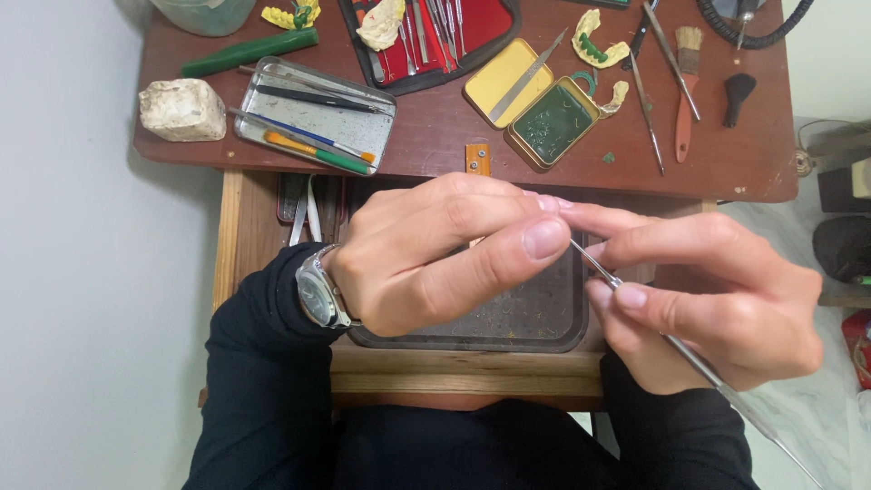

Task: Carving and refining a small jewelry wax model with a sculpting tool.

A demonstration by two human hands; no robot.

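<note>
I see my left hand [435,259] curled shut around something small that its own fingers hide, so I cannot tell what it is. My right hand [717,299] is pinched on a thin metal tool [671,340], held like a pen, its handle running off toward 4 o'clock and its tip meeting the left thumb near the middle of the view. Both hands touch at the fingertips, above a dark tray [544,318] set in the open drawer below the desk [726,154].

As I judge it, fine work like this wants the two hands braced against each other, as they are now, with short light strokes from the tip and scraps falling into the tray.

At 12 o'clock sit a yellow tin [544,113] with green wax, a red tool case [472,27], and at 11 o'clock a metal box [313,113] of tools.
</note>
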